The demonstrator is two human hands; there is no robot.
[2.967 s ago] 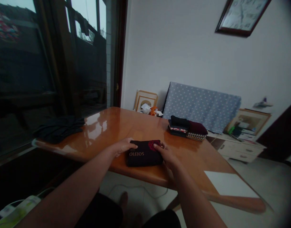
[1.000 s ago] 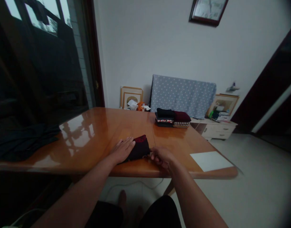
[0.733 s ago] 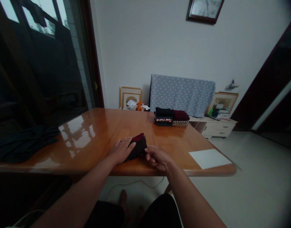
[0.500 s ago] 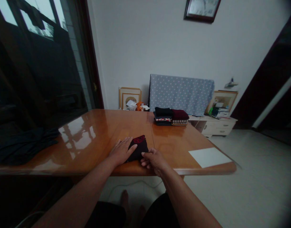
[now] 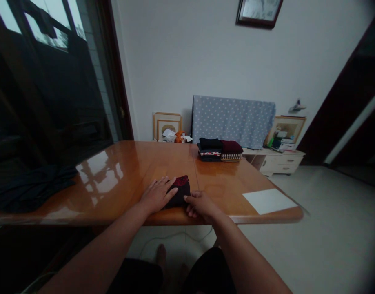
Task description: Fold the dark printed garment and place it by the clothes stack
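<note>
Folded stacks (image 5: 209, 149) look done, loose heap (image 5: 31, 187) doesn't — left hand (image 5: 158, 195) flat on dark bundle (image 5: 181, 192), right hand's (image 5: 200, 205) grip pinching its edge.

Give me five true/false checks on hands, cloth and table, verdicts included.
1. The left hand is laid on the dark cloth. True.
2. The right hand is on the white sheet. False: it is at the cloth's right edge, apart from the sheet.
3. A maroon garment tops the right-hand stack. True.
4. The white sheet lies on the floor. False: it lies on the table, near its right corner.
5. The dark clothing lies at the table's right end. False: it is at the left end.
</note>
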